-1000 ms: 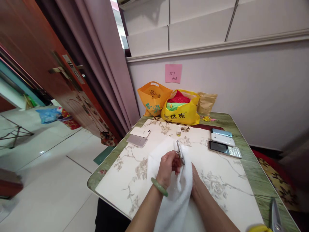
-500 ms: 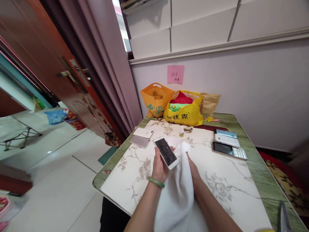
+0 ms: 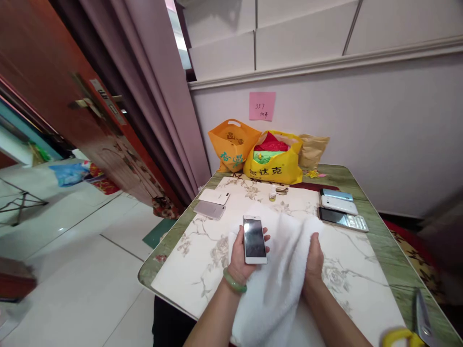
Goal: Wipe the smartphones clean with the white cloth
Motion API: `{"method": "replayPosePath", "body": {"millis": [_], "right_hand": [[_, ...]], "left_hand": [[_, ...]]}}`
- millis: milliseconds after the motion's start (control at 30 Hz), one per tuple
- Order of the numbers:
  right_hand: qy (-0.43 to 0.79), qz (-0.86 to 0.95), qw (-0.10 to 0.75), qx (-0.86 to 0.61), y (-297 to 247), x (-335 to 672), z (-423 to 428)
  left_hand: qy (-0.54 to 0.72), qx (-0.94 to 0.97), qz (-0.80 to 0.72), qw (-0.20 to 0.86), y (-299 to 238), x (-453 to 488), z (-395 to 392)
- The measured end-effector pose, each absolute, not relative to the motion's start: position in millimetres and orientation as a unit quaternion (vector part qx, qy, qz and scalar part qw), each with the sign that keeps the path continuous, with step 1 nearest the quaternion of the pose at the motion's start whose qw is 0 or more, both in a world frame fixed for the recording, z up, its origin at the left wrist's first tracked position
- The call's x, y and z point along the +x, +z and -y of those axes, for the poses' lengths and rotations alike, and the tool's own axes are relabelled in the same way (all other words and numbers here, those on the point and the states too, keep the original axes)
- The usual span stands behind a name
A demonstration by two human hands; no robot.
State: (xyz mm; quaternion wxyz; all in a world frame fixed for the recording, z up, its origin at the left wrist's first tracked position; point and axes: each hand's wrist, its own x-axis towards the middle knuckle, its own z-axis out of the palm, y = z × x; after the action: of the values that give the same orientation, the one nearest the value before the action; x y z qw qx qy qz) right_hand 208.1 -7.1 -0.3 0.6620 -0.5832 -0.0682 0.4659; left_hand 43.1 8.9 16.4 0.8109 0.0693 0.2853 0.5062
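Observation:
My left hand [image 3: 241,255], with a green bangle on the wrist, holds a white smartphone [image 3: 255,239] screen up above the table. My right hand [image 3: 314,260] grips a fold of a white towel [image 3: 278,284] that lies over the table's near middle and drapes toward me. The phone sits just left of the towel's raised fold.
Two phones [image 3: 213,203] lie at the table's left edge, three more phones [image 3: 340,208] at the right. An orange bag [image 3: 231,144], a yellow bag [image 3: 275,161] and a brown bag [image 3: 313,151] stand against the wall. A small bottle [image 3: 272,193] is mid-table. Scissors with yellow handles [image 3: 415,323] lie near right.
My left hand turned the phone from edge-on to flat, screen up, and drew it nearer. My right hand moved right and lifted a fold of the towel.

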Motion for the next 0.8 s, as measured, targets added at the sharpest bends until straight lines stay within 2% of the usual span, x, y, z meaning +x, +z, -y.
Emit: {"method": "replayPosePath", "body": {"millis": [100,300,433,567,633,800], "right_hand": [[0.406,0.052,0.658,-0.633,6,224,16],[0.356,0.108,0.538,-0.757,38,221,28],[0.457,0.408,0.528,-0.588,42,193,21],[0.282,0.635,0.485,-0.531,28,184,14],[0.212,0.719,0.433,-0.5,19,183,17],[0.131,0.89,0.253,-0.355,7,169,36]], "left_hand": [[0.506,0.056,-0.282,0.813,13,42,-9],[0.512,0.043,-0.282,0.81,8,46,-11],[0.49,0.043,-0.265,0.829,11,42,-9],[0.389,0.081,-0.218,0.892,16,29,-3],[0.365,0.108,-0.221,0.898,15,23,-2],[0.456,0.15,-0.302,0.824,-4,16,0]]}}
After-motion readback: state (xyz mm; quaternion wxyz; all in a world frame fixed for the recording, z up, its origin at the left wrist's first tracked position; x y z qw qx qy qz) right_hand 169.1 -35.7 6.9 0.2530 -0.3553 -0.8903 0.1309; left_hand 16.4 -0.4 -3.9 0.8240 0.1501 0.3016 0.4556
